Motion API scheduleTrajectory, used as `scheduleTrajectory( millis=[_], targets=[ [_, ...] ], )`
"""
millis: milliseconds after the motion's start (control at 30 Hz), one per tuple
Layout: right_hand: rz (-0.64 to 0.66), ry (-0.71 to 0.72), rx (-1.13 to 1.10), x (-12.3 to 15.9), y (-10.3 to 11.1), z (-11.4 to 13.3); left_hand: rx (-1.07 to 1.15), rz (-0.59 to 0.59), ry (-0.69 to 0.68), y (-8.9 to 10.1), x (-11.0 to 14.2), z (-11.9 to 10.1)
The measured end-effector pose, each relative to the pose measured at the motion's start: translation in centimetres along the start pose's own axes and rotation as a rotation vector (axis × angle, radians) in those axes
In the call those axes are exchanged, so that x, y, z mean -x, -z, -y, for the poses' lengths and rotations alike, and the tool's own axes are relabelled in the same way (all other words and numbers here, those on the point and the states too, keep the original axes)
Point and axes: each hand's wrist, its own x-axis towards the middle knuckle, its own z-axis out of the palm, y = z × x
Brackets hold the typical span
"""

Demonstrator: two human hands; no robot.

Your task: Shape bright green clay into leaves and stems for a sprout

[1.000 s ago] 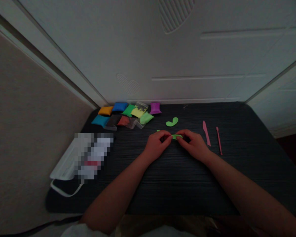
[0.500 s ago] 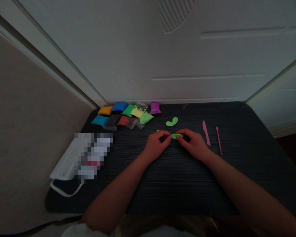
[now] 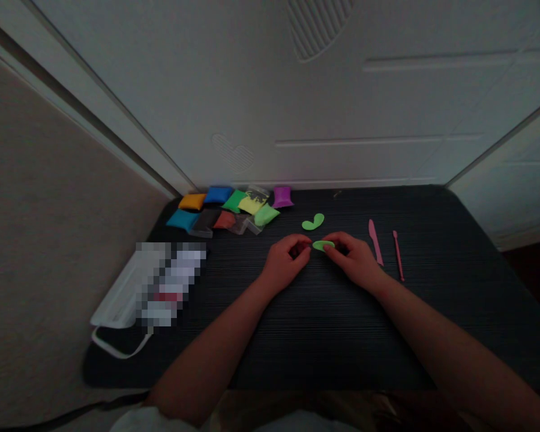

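In my right hand, thumb and fingers pinch a small, flat, light green oval piece of clay. My left hand is beside its left end, fingers curled and a little apart from the thumb, seemingly holding nothing. Whether its fingertips still brush the clay is hard to see. Just beyond both hands, a light green V-shaped clay piece, like two joined leaves, lies on the black table.
Right of my hands lie a pink plastic knife and a thin pink modelling tool. Colored clay packets, including a purple one, lie at the back left. A white face mask lies at the left beside a blurred-out item. A white panel rises behind.
My left fingers have come off the oval clay piece, which now shows more of its flat face in my right hand. A green bit behind my left hand is now out of sight.
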Motion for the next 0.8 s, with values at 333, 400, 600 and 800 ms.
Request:
scheduleTrajectory(
  millis=[333, 400, 600, 800],
  targets=[
    [0.045, -0.082, -0.099, -0.12, -0.03, -0.67, -0.051, -0.033, -0.165, -0.08, 0.10, 0.06],
    [0.055, -0.083, -0.098, -0.10, 0.02, -0.59, -0.039, -0.033, -0.170, -0.13, 0.05, 0.14],
    [0.084, -0.081, -0.092, -0.19, 0.11, -0.51, -0.024, 0.007, -0.188, -0.15, -0.03, 0.30],
    [0.081, -0.082, -0.148, -0.10, 0.25, -0.35, -0.024, 0.014, -0.154, -0.04, -0.03, 0.24]
  ],
)
